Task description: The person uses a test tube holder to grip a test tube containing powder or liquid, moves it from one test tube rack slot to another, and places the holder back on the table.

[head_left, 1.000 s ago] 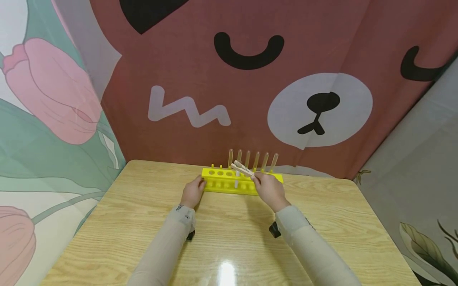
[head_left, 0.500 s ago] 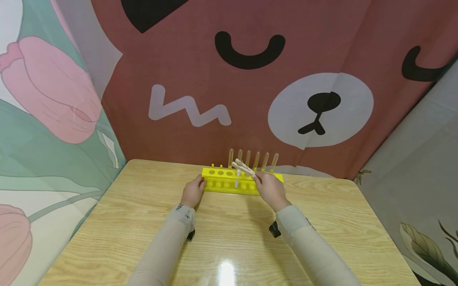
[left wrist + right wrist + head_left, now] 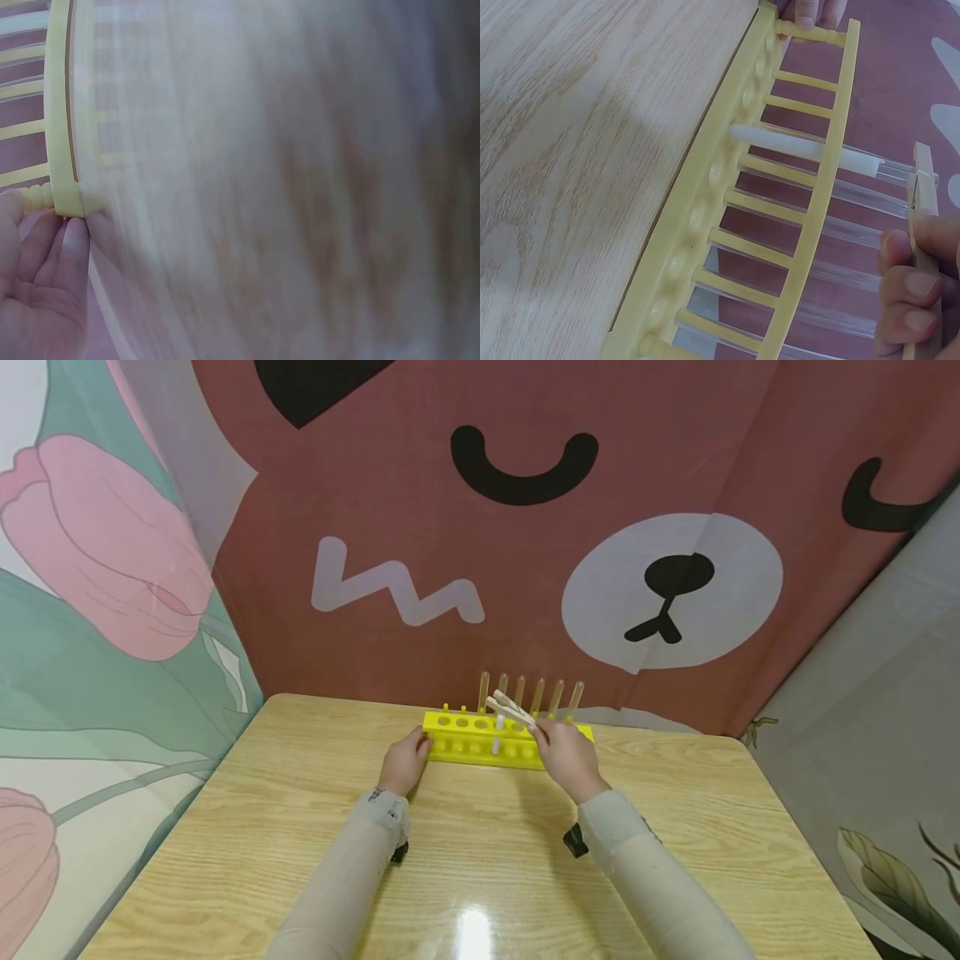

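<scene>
wooden test-tube clamp (image 3: 925, 187), pinched by right fingers (image 3: 920, 285), seemingly on white-filled tube (image 3: 802, 142) beyond, unlifted from test-tube rack (image 3: 821, 195) left fingers (image 3: 73, 259) grip

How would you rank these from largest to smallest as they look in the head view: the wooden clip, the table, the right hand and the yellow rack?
1. Table
2. Yellow rack
3. Right hand
4. Wooden clip

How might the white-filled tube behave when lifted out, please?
The tube is probably fragile, being slender and clear like glass. Being round, it could roll if laid down. With the clamp near its top, it may swing.
</scene>
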Available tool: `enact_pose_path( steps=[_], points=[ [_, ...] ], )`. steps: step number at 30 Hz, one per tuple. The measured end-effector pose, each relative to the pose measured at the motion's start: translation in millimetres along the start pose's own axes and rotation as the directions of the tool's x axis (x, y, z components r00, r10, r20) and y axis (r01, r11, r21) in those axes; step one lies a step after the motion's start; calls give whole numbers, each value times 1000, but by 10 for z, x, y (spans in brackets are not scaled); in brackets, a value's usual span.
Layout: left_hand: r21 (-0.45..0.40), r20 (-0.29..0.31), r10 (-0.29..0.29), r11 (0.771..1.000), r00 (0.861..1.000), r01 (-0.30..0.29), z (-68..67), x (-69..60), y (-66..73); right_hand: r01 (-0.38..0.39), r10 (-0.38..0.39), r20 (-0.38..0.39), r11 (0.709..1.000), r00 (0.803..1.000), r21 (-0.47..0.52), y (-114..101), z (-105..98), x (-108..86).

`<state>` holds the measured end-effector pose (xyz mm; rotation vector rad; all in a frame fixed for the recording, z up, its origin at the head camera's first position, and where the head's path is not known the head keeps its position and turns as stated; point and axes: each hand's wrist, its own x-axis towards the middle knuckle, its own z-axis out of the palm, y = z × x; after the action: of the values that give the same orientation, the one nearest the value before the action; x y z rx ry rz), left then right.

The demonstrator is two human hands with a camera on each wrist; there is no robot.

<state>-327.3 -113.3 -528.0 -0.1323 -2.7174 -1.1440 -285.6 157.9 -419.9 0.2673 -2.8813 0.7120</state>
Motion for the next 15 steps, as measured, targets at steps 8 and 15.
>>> enact_pose_path(
  steps=[8, 15],
  points=[
    [-1, -8, 2, 1000, 1000, -2, -25, -15, 37, 41, -41, -34, 999, 999, -1, 8, -7, 4],
    [2, 2, -8, 1000, 1000, 8, -32, -18, 55, 36, -36, -56, 999, 998, 0, -6, -29, -8]
  ],
)
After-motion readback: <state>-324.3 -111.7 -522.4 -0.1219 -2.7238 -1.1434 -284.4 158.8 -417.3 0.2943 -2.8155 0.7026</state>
